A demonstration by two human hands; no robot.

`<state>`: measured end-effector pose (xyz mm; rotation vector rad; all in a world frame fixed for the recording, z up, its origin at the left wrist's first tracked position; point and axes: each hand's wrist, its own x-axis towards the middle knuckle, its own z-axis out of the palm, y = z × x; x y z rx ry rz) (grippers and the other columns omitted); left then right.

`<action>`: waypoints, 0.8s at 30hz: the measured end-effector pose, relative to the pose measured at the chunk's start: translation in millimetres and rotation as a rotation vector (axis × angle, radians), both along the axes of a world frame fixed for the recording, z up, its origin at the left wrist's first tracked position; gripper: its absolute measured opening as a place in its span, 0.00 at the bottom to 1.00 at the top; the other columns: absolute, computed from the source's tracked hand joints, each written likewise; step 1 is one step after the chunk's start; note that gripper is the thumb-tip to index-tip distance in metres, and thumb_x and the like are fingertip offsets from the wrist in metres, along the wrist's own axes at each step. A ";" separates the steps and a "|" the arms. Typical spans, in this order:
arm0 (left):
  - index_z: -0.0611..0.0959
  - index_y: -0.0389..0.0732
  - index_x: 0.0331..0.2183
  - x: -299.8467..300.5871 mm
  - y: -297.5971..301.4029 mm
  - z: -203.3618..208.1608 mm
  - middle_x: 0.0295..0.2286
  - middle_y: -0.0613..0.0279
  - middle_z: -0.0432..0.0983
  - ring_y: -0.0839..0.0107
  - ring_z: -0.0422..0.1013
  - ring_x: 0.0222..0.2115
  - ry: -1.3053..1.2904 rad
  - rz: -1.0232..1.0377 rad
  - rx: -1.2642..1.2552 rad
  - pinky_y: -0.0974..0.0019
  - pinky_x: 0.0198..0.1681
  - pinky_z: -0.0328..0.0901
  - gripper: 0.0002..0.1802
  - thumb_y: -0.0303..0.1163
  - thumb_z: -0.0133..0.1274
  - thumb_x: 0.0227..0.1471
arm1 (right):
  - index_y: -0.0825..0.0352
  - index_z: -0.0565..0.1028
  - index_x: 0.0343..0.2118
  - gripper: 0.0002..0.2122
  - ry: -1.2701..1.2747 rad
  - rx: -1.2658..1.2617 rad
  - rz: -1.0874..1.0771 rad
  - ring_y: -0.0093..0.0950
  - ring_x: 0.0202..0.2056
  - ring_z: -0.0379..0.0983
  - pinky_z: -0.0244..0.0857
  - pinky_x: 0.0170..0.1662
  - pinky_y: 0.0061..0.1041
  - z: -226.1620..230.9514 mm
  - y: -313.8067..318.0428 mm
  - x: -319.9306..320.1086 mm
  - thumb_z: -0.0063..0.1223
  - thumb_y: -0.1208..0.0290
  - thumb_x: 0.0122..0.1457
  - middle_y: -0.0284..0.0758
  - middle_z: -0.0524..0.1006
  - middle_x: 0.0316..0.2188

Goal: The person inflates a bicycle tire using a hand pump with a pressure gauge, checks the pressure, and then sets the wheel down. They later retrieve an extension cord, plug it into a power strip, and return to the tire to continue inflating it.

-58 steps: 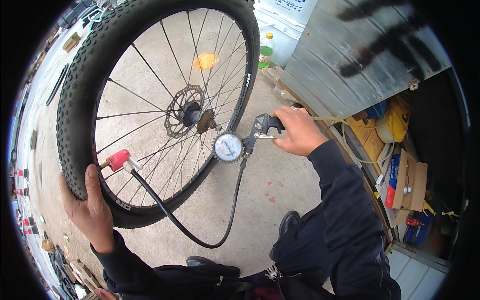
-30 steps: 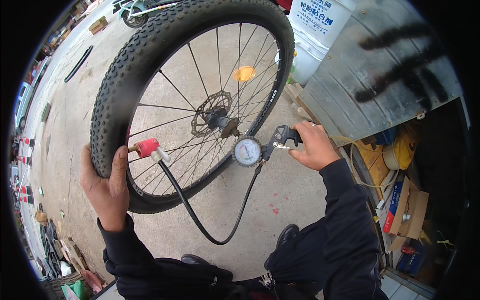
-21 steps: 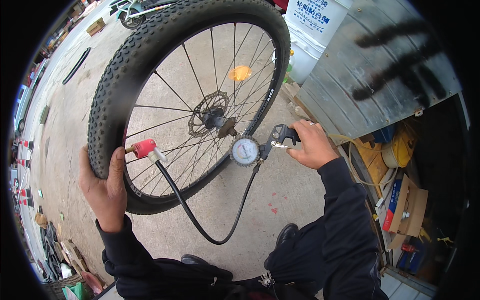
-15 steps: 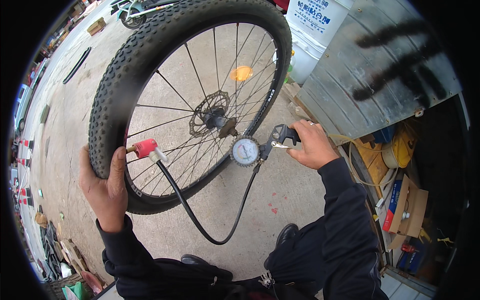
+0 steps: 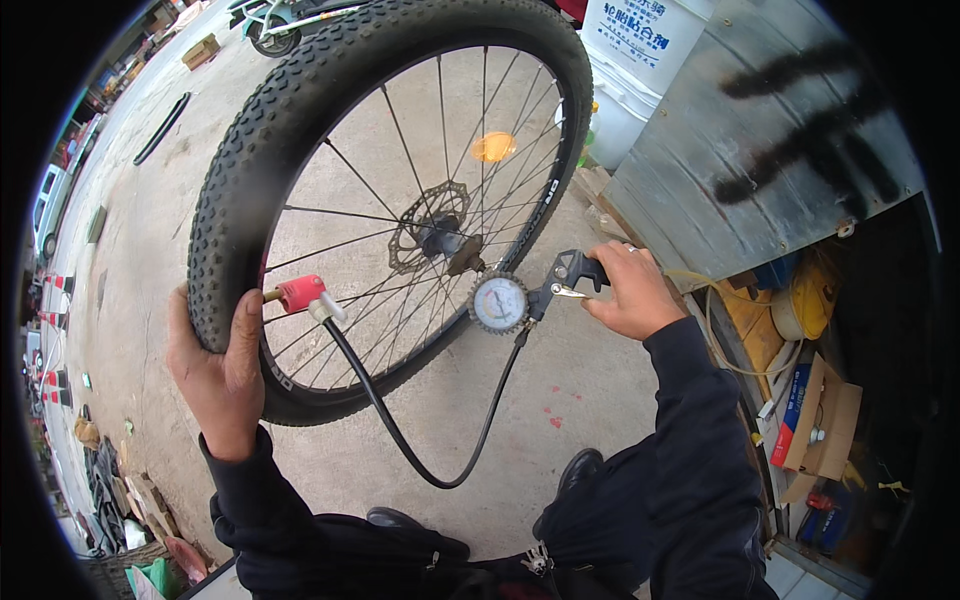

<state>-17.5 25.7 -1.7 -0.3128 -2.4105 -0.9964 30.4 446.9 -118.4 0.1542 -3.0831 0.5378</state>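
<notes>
A bicycle wheel with a knobbly black tyre stands tilted before me. My left hand grips the tyre at its lower left, thumb on the inner side. Beside that thumb, a red and white air chuck sits on the valve at the rim. A black hose loops from it up to a tyre inflator gun with a round dial gauge. My right hand is wrapped round the inflator's black handle, by its metal lever. The hub carries a disc brake rotor.
White buckets and a metal sheet with black paint strokes stand at the right. Below the sheet lie a yellowish air tube and an open cardboard box. A scooter is parked at the far left on the concrete.
The whole view has shifted slightly, so wheel, hands and surroundings appear a little further right. Both hands keep their grips, and the chuck stays at the valve.
</notes>
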 end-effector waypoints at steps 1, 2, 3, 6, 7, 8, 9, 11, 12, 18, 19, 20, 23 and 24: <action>0.77 0.33 0.42 0.9 -0.7 0.4 0.28 0.63 0.77 0.77 0.70 0.28 -0.028 -0.008 0.056 0.72 0.32 0.66 0.18 0.36 0.64 0.59 | 0.65 0.73 0.45 0.22 0.018 -0.006 0.003 0.41 0.44 0.71 0.59 0.50 0.37 0.4 0.1 0.3 0.65 0.67 0.47 0.39 0.74 0.38; 0.77 0.33 0.41 2.5 -3.0 2.2 0.30 0.63 0.78 0.76 0.70 0.29 -0.104 -0.015 0.112 0.72 0.34 0.66 0.19 0.38 0.64 0.59 | 0.64 0.73 0.44 0.21 0.037 -0.021 0.011 0.40 0.44 0.71 0.58 0.49 0.36 0.5 -0.4 0.1 0.65 0.68 0.46 0.39 0.74 0.38; 0.77 0.32 0.42 3.6 -5.8 4.0 0.31 0.63 0.78 0.77 0.70 0.31 -0.119 -0.061 0.097 0.72 0.35 0.66 0.22 0.43 0.59 0.62 | 0.65 0.73 0.45 0.22 0.025 -0.016 0.005 0.40 0.44 0.71 0.58 0.49 0.36 1.0 -0.4 -0.1 0.65 0.68 0.46 0.39 0.74 0.38; 0.78 0.30 0.47 -1.0 -19.4 11.6 0.35 0.60 0.78 0.77 0.70 0.34 -0.227 -0.246 0.286 0.73 0.39 0.65 0.34 0.57 0.42 0.69 | 0.65 0.74 0.44 0.22 0.028 -0.024 -0.006 0.40 0.43 0.72 0.59 0.48 0.37 1.5 1.4 -0.6 0.67 0.69 0.44 0.39 0.74 0.37; 0.77 0.30 0.51 -1.6 -22.5 12.1 0.37 0.57 0.79 0.75 0.72 0.34 -0.438 -0.215 0.445 0.71 0.41 0.66 0.42 0.62 0.29 0.70 | 0.66 0.74 0.43 0.22 0.024 -0.025 -0.017 0.40 0.42 0.71 0.59 0.48 0.37 1.2 2.4 -0.6 0.67 0.69 0.44 0.39 0.73 0.36; 0.76 0.30 0.53 -3.8 -27.3 14.0 0.40 0.51 0.80 0.70 0.76 0.36 -0.618 -0.237 0.592 0.68 0.43 0.70 0.43 0.62 0.26 0.70 | 0.66 0.74 0.42 0.21 0.022 -0.032 -0.020 0.41 0.41 0.71 0.59 0.48 0.37 1.1 3.9 -0.7 0.67 0.69 0.43 0.39 0.73 0.35; 0.76 0.30 0.53 -7.7 -30.6 14.4 0.40 0.48 0.81 0.66 0.77 0.35 -0.696 -0.317 0.716 0.65 0.42 0.72 0.43 0.62 0.25 0.70 | 0.66 0.74 0.42 0.21 0.018 -0.039 -0.019 0.41 0.40 0.70 0.59 0.48 0.37 0.7 5.2 -0.7 0.67 0.69 0.43 0.39 0.73 0.35; 0.75 0.30 0.54 -17.3 -35.3 13.5 0.40 0.44 0.81 0.61 0.79 0.32 -0.841 -0.373 0.858 0.62 0.39 0.75 0.43 0.62 0.24 0.70 | 0.66 0.73 0.42 0.21 0.007 -0.041 -0.027 0.41 0.40 0.70 0.59 0.47 0.37 0.0 7.4 -0.2 0.67 0.70 0.43 0.39 0.72 0.34; 0.75 0.30 0.54 -22.8 -36.2 12.2 0.40 0.42 0.81 0.60 0.80 0.31 -0.897 -0.401 0.890 0.61 0.38 0.75 0.43 0.61 0.24 0.70 | 0.66 0.73 0.42 0.22 0.010 -0.043 -0.029 0.41 0.40 0.70 0.59 0.47 0.37 -0.5 8.0 0.1 0.67 0.70 0.42 0.39 0.72 0.34; 0.76 0.29 0.51 -25.4 -36.4 9.9 0.32 0.43 0.81 0.57 0.80 0.25 -0.872 -0.383 0.835 0.62 0.31 0.76 0.40 0.58 0.26 0.71 | 0.66 0.72 0.42 0.22 0.046 -0.067 -0.022 0.41 0.40 0.70 0.60 0.46 0.37 -4.1 6.9 -1.5 0.67 0.71 0.42 0.39 0.73 0.34; 0.75 0.30 0.52 -25.1 -35.4 10.1 0.31 0.44 0.80 0.57 0.79 0.25 -0.842 -0.351 0.789 0.62 0.30 0.75 0.40 0.58 0.26 0.70 | 0.66 0.72 0.42 0.22 0.044 -0.069 -0.022 0.41 0.40 0.71 0.60 0.46 0.37 -5.4 7.0 -1.8 0.67 0.71 0.42 0.39 0.73 0.34; 0.75 0.30 0.52 -25.0 -33.8 11.1 0.31 0.45 0.79 0.56 0.79 0.25 -0.811 -0.320 0.745 0.61 0.30 0.75 0.40 0.59 0.26 0.70 | 0.66 0.72 0.42 0.22 0.043 -0.075 -0.022 0.41 0.40 0.71 0.60 0.46 0.37 -6.4 7.5 -1.6 0.67 0.71 0.42 0.39 0.73 0.34; 0.76 0.30 0.49 -25.0 -30.3 15.3 0.29 0.46 0.79 0.59 0.79 0.24 -0.750 -0.281 0.721 0.62 0.30 0.76 0.38 0.55 0.24 0.71 | 0.66 0.72 0.42 0.23 0.039 -0.074 -0.007 0.41 0.40 0.71 0.60 0.46 0.38 -10.4 9.9 -1.7 0.67 0.71 0.42 0.39 0.73 0.35; 0.76 0.30 0.49 -25.1 -29.2 16.7 0.29 0.46 0.79 0.60 0.79 0.24 -0.725 -0.300 0.708 0.63 0.30 0.76 0.37 0.54 0.23 0.71 | 0.67 0.72 0.42 0.23 0.036 -0.067 -0.011 0.41 0.40 0.71 0.60 0.46 0.38 -11.7 10.8 -2.0 0.67 0.71 0.42 0.39 0.73 0.35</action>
